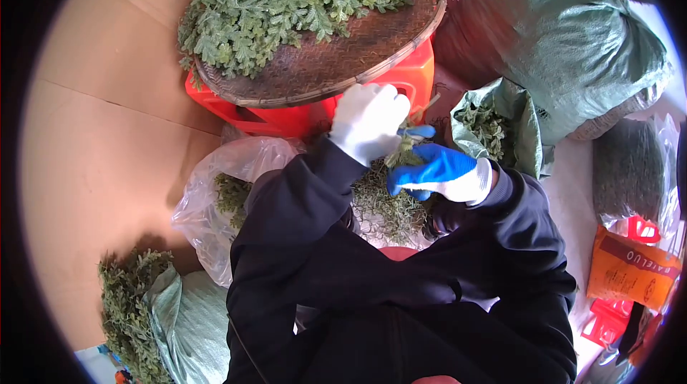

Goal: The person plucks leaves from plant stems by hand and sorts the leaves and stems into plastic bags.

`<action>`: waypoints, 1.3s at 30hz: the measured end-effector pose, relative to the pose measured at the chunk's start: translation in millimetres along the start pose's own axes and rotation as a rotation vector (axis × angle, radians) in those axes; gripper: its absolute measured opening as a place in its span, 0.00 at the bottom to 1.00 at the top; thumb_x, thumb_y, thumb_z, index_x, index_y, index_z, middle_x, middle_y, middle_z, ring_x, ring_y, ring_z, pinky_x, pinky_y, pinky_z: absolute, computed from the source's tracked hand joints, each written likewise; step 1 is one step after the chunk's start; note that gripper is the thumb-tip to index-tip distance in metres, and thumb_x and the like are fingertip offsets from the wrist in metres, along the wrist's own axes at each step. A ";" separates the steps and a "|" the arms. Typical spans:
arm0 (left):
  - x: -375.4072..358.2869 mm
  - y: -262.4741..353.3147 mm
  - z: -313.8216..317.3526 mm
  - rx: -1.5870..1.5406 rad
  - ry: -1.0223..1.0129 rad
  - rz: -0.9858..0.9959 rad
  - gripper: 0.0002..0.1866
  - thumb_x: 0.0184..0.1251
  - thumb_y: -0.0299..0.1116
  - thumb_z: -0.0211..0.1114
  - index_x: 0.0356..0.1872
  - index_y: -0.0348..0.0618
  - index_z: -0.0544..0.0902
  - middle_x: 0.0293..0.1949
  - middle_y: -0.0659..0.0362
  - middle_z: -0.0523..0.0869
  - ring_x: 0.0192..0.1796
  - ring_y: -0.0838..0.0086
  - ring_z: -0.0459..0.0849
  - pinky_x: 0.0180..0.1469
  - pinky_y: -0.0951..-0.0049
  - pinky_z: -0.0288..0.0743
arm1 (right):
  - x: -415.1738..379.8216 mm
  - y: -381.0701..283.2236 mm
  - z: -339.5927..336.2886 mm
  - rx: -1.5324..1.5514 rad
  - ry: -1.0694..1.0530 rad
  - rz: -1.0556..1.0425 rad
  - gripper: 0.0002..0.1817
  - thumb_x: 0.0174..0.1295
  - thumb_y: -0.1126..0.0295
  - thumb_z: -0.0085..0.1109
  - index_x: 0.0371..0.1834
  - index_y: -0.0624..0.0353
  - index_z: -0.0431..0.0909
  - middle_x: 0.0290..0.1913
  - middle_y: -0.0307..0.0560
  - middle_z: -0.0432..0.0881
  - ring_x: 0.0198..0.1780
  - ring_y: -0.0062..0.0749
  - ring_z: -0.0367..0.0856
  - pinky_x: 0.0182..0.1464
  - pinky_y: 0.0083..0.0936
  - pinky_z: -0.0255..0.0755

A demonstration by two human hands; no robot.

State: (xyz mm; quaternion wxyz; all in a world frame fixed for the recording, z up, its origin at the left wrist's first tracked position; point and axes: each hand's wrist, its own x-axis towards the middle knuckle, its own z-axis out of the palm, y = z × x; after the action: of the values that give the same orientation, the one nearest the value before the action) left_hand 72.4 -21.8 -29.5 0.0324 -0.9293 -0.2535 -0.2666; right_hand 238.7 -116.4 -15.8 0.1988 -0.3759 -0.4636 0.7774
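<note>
My left hand (pixel 368 120), in a white knitted glove, is closed with its back toward me, and its fingers are mostly hidden. Beside it, my right hand (pixel 444 175) wears a white glove with a blue coated palm. Its fingers curl around a green leafy sprig (pixel 405 151) between the two hands. A thin stem (pixel 430 103) sticks up past the left hand; whether that hand grips it is hidden. Below the hands, a heap of loose green sprigs (pixel 393 208) lies on the floor between my feet.
A round woven tray (pixel 322 62) bearing piled green sprigs (pixel 286 5) rests on a red plastic stool (pixel 418 73). Around me are an open green sack (pixel 535 126), a large full sack (pixel 565 40), a clear plastic bag (pixel 200 205), another sack (pixel 193 319) and an orange bag (pixel 630 269).
</note>
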 end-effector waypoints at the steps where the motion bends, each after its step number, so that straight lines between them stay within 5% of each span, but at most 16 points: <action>1: 0.3 3.9 4.0 -0.025 0.120 0.053 0.12 0.55 0.41 0.67 0.22 0.46 0.78 0.21 0.57 0.75 0.25 0.61 0.79 0.26 0.60 0.70 | -2.5 -3.2 4.5 0.091 0.007 0.039 0.14 0.66 0.59 0.63 0.43 0.59 0.82 0.38 0.40 0.82 0.35 0.17 0.75 0.36 0.17 0.68; 4: 6.5 1.2 -4.7 0.077 -0.027 -0.265 0.09 0.56 0.37 0.65 0.22 0.47 0.78 0.20 0.57 0.75 0.24 0.62 0.79 0.26 0.61 0.71 | 1.9 13.1 -1.9 -0.146 -0.047 -0.129 0.18 0.68 0.56 0.60 0.44 0.63 0.81 0.37 0.41 0.83 0.37 0.20 0.78 0.38 0.22 0.72; 7: 0.6 -12.6 -1.0 0.204 0.188 -0.288 0.13 0.59 0.36 0.63 0.16 0.48 0.78 0.17 0.57 0.75 0.21 0.61 0.79 0.26 0.64 0.75 | -9.9 1.4 -12.7 -0.539 0.070 -0.308 0.17 0.67 0.55 0.60 0.42 0.60 0.82 0.31 0.48 0.82 0.32 0.29 0.80 0.38 0.29 0.72; 10: 3.0 -16.4 -5.7 0.329 0.167 -0.498 0.10 0.61 0.34 0.60 0.20 0.45 0.80 0.17 0.56 0.78 0.20 0.61 0.80 0.24 0.64 0.76 | -19.9 -18.4 -1.0 -0.403 0.143 -0.067 0.17 0.69 0.57 0.55 0.40 0.61 0.78 0.32 0.40 0.80 0.33 0.26 0.78 0.38 0.25 0.71; 12: -14.9 -75.2 13.9 0.660 0.064 -0.553 0.18 0.65 0.36 0.55 0.14 0.47 0.78 0.13 0.54 0.80 0.14 0.62 0.80 0.17 0.63 0.74 | -40.2 -8.1 -18.1 -0.577 -0.507 -0.334 0.16 0.64 0.60 0.61 0.40 0.64 0.79 0.31 0.43 0.81 0.32 0.32 0.80 0.38 0.27 0.73; 13: -28.1 -114.9 1.2 0.759 0.115 -0.439 0.20 0.66 0.35 0.55 0.12 0.46 0.77 0.12 0.54 0.79 0.15 0.62 0.81 0.17 0.63 0.74 | -41.7 13.3 -28.6 -0.572 -0.510 -0.548 0.16 0.63 0.59 0.62 0.40 0.63 0.79 0.32 0.45 0.82 0.33 0.35 0.80 0.39 0.28 0.73; 15: -36.2 -131.1 -41.0 0.129 0.529 -0.586 0.20 0.72 0.34 0.57 0.16 0.42 0.74 0.12 0.61 0.75 0.14 0.71 0.71 0.19 0.70 0.65 | -55.7 23.8 -54.4 -0.635 -0.135 -0.605 0.18 0.63 0.57 0.62 0.44 0.63 0.80 0.35 0.50 0.83 0.36 0.40 0.82 0.40 0.31 0.74; 16: -29.8 -113.8 -48.5 -0.395 0.680 -0.694 0.21 0.74 0.37 0.58 0.17 0.42 0.74 0.15 0.67 0.70 0.19 0.81 0.65 0.23 0.75 0.60 | -56.9 16.5 -62.6 -0.828 0.262 -0.406 0.19 0.63 0.56 0.61 0.46 0.62 0.80 0.37 0.53 0.83 0.39 0.42 0.83 0.42 0.33 0.74; 18: -27.3 -102.0 -18.6 -0.760 0.975 -0.966 0.23 0.76 0.42 0.56 0.18 0.43 0.78 0.17 0.69 0.69 0.24 0.87 0.65 0.26 0.79 0.59 | -51.4 -4.7 -88.9 -1.203 0.895 0.240 0.22 0.63 0.54 0.60 0.50 0.61 0.80 0.43 0.59 0.84 0.45 0.45 0.84 0.46 0.36 0.74; 20: -47.1 -103.9 -18.4 -0.923 0.379 -0.949 0.20 0.77 0.47 0.52 0.34 0.42 0.83 0.22 0.65 0.77 0.21 0.82 0.70 0.25 0.79 0.64 | -49.1 20.8 -161.9 -1.059 0.807 0.238 0.24 0.61 0.53 0.60 0.53 0.59 0.80 0.48 0.60 0.84 0.51 0.50 0.82 0.52 0.39 0.74; 22: -24.3 -78.7 -19.0 -1.293 0.578 -0.904 0.21 0.76 0.49 0.52 0.37 0.40 0.82 0.25 0.61 0.81 0.22 0.78 0.76 0.25 0.77 0.70 | -46.3 33.7 -195.2 -1.121 0.781 0.364 0.25 0.59 0.50 0.61 0.53 0.56 0.81 0.51 0.58 0.83 0.54 0.51 0.81 0.57 0.40 0.72; 24: -16.2 -71.1 -26.0 -1.519 0.482 -0.960 0.23 0.76 0.49 0.51 0.36 0.38 0.82 0.27 0.59 0.83 0.25 0.76 0.79 0.28 0.75 0.74 | -42.7 65.4 -231.5 -1.120 0.773 0.478 0.29 0.55 0.46 0.63 0.52 0.57 0.82 0.53 0.56 0.83 0.57 0.47 0.80 0.59 0.35 0.71; 29: -17.2 -61.2 -32.1 -1.581 0.323 -0.830 0.23 0.76 0.48 0.51 0.36 0.37 0.82 0.30 0.59 0.84 0.32 0.76 0.81 0.39 0.75 0.75 | -37.1 62.3 -233.4 -0.984 0.751 0.904 0.40 0.51 0.36 0.65 0.59 0.55 0.79 0.59 0.53 0.81 0.62 0.44 0.77 0.61 0.34 0.70; 33: -21.3 -58.7 -26.2 -1.511 0.250 -0.801 0.24 0.78 0.48 0.49 0.38 0.35 0.83 0.32 0.59 0.85 0.34 0.77 0.82 0.40 0.76 0.75 | -29.0 51.7 -217.4 -1.060 0.952 0.955 0.43 0.54 0.31 0.58 0.62 0.56 0.77 0.65 0.52 0.76 0.66 0.47 0.73 0.66 0.35 0.66; 36: -20.0 -57.9 -28.2 -1.417 0.160 -0.761 0.31 0.77 0.56 0.42 0.35 0.37 0.83 0.32 0.60 0.84 0.30 0.78 0.79 0.36 0.77 0.73 | -19.4 45.7 -230.5 -1.142 1.015 0.664 0.42 0.57 0.32 0.54 0.62 0.56 0.77 0.64 0.51 0.76 0.64 0.46 0.75 0.66 0.34 0.66; 39: -39.1 -79.8 10.6 -1.428 0.076 -0.660 0.31 0.79 0.54 0.41 0.39 0.37 0.85 0.34 0.62 0.84 0.36 0.79 0.78 0.41 0.76 0.73 | -9.4 8.6 -162.8 -0.709 0.772 -0.260 0.35 0.66 0.44 0.55 0.67 0.59 0.69 0.64 0.51 0.76 0.64 0.40 0.74 0.65 0.34 0.66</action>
State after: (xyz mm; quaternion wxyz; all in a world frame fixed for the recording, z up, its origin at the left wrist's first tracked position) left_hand 10.0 31.9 -64.6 -0.6445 -0.5922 -0.2826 -0.3925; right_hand 370.1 -33.8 -66.4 0.3104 -0.6178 -0.6335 0.3474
